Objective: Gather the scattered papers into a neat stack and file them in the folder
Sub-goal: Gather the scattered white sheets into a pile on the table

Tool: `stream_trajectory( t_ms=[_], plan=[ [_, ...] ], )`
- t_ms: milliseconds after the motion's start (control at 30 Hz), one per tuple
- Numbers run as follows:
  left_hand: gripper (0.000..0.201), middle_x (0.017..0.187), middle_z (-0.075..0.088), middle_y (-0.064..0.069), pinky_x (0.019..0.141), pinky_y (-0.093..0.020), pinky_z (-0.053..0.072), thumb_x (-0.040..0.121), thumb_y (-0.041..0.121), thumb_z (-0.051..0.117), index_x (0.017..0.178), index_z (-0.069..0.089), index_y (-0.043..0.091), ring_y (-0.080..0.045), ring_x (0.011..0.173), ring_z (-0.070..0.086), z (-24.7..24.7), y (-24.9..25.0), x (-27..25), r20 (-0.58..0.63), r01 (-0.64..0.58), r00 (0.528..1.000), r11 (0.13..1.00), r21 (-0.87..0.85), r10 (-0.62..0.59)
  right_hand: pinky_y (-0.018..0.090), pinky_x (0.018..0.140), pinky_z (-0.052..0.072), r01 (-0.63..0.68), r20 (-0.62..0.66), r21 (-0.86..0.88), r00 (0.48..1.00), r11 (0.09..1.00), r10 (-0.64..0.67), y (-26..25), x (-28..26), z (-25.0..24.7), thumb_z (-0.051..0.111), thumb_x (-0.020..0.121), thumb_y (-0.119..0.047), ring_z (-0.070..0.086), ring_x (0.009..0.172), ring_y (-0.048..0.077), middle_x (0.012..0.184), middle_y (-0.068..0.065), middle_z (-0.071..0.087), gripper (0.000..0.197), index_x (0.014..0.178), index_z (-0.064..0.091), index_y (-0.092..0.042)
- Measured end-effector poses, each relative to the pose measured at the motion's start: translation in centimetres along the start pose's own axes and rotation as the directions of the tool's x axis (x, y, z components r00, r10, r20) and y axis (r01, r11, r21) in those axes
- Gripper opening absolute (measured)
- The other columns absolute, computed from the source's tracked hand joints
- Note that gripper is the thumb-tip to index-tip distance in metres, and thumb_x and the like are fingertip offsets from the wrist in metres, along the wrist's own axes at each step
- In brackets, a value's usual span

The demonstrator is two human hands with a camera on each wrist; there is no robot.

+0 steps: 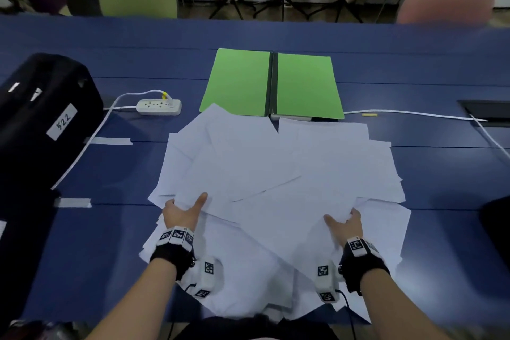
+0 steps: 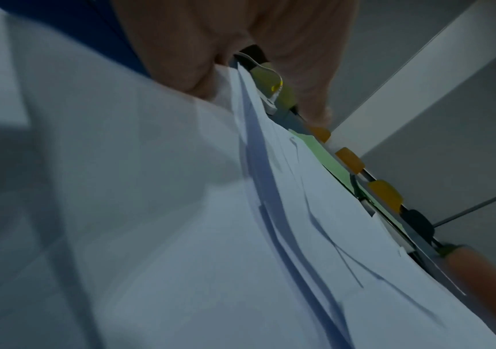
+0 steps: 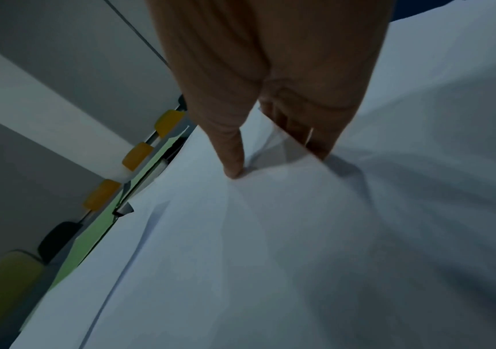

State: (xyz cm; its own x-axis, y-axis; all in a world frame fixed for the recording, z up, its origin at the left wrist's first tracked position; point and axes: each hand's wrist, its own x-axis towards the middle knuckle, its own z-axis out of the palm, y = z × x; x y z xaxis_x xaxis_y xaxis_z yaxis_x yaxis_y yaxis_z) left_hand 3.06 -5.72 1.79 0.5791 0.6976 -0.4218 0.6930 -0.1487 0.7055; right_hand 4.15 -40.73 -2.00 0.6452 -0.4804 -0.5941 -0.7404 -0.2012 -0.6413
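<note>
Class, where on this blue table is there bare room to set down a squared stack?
Bare blue table lies between the scattered white papers and the white cable. The open green folder is also empty. The centre is crowded.

Blue table [image 1: 414, 163] carries scattered papers [image 1: 276, 174], green folder [image 1: 240, 83], power strip [image 1: 158, 106].
</note>
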Motion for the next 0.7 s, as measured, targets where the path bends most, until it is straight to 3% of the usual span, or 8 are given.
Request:
stream_trajectory(
  t_ms=[133,233,333,367,433,533,600,700],
  plan=[
    [0.021,0.101,0.063,-0.021,0.078,-0.034,0.046,0.077,0.002,0.068,0.096,0.062,-0.005,-0.036,0.095,0.062,-0.8,0.0,0.4,0.002,-0.082,0.997,0.993,0.079,0.082,0.043,0.096,0.046,0.116,0.041,-0.057,0.993,0.992,-0.114,-0.1,0.5,-1.0,0.062,0.085,-0.008,0.058,0.108,0.035,0.123,0.019,0.059,0.049,0.131,0.045,-0.004],
    [0.015,0.079,0.059,-0.013,0.072,-0.029,0.042,0.075,-0.009,0.056,0.082,0.064,0.001,-0.029,0.08,0.056,-2.7,-1.1,2.3,0.078,-0.131,0.99,0.976,0.174,0.119,0.037,0.082,0.048,0.145,0.021,-0.074,0.989,0.987,-0.144,-0.4,0.8,-2.8,0.053,0.084,-0.003,0.059,0.092,0.033,0.103,0.016,0.063,0.023,0.107,0.059,-0.003],
    [0.014,0.067,0.054,-0.007,0.066,-0.025,0.039,0.074,-0.012,0.056,0.074,0.061,0.001,-0.021,0.073,0.05,-4.2,-1.9,3.2,0.257,-0.117,0.965,0.955,0.273,0.045,0.03,0.065,0.037,0.106,0.069,0.001,0.992,0.994,-0.106,-1.4,0.3,-3.6,0.056,0.08,-0.01,0.047,0.068,0.026,0.077,0.008,0.049,0.006,0.077,0.051,-0.012],
    [0.012,0.066,0.054,-0.006,0.064,-0.023,0.039,0.075,-0.012,0.057,0.074,0.061,0.0,-0.02,0.073,0.05,-4.3,-2.0,3.2,0.298,-0.116,0.954,0.952,0.285,0.027,0.031,0.071,0.04,0.106,0.097,0.007,0.99,0.994,-0.106,-1.7,-0.2,-3.4,0.059,0.083,-0.012,0.054,0.076,0.029,0.086,0.01,0.052,0.007,0.089,0.057,-0.012],
    [0.013,0.063,0.051,-0.005,0.058,-0.022,0.037,0.077,-0.007,0.06,0.067,0.057,0.002,-0.019,0.072,0.049,-3.7,-2.0,3.1,0.335,-0.124,0.942,0.952,0.279,0.025,0.035,0.095,0.039,0.108,0.09,0.019,0.99,0.994,-0.109,-2.0,-0.3,-2.3,0.06,0.09,-0.014,0.052,0.119,0.032,0.122,0.016,0.054,0.046,0.133,0.046,-0.006],
    [0.024,0.069,0.054,-0.008,0.063,-0.028,0.041,0.079,0.019,0.073,0.067,0.057,0.004,-0.019,0.072,0.051,-2.4,-1.5,2.9,0.274,-0.05,0.962,0.989,0.137,0.01,0.035,0.112,0.027,0.1,0.069,0.095,0.992,0.99,-0.107,-1.9,-0.1,-0.4,0.057,0.092,-0.011,0.031,0.141,0.027,0.153,0.012,0.03,0.066,0.148,0.023,-0.004],
    [0.039,0.076,0.057,-0.007,0.067,-0.029,0.043,0.075,0.041,0.074,0.073,0.06,0.005,-0.02,0.073,0.054,-2.1,-1.4,2.9,0.237,0.061,0.969,0.995,0.074,-0.076,0.037,0.111,0.031,0.094,0.09,0.134,0.99,0.987,-0.106,-1.8,0.0,0.2,0.055,0.091,-0.006,0.037,0.136,0.029,0.15,0.012,0.035,0.062,0.147,0.028,-0.007],
    [0.045,0.088,0.066,-0.005,0.073,-0.029,0.046,0.066,0.049,0.077,0.082,0.064,0.009,-0.022,0.082,0.062,-1.8,-1.7,2.3,0.356,0.119,0.924,0.989,0.091,-0.144,0.041,0.1,0.041,0.087,0.149,0.129,0.983,0.988,-0.106,-1.4,0.0,-0.3,0.063,0.075,-0.007,0.052,0.12,0.036,0.123,0.007,0.055,0.054,0.128,0.054,-0.013]
  ],
)
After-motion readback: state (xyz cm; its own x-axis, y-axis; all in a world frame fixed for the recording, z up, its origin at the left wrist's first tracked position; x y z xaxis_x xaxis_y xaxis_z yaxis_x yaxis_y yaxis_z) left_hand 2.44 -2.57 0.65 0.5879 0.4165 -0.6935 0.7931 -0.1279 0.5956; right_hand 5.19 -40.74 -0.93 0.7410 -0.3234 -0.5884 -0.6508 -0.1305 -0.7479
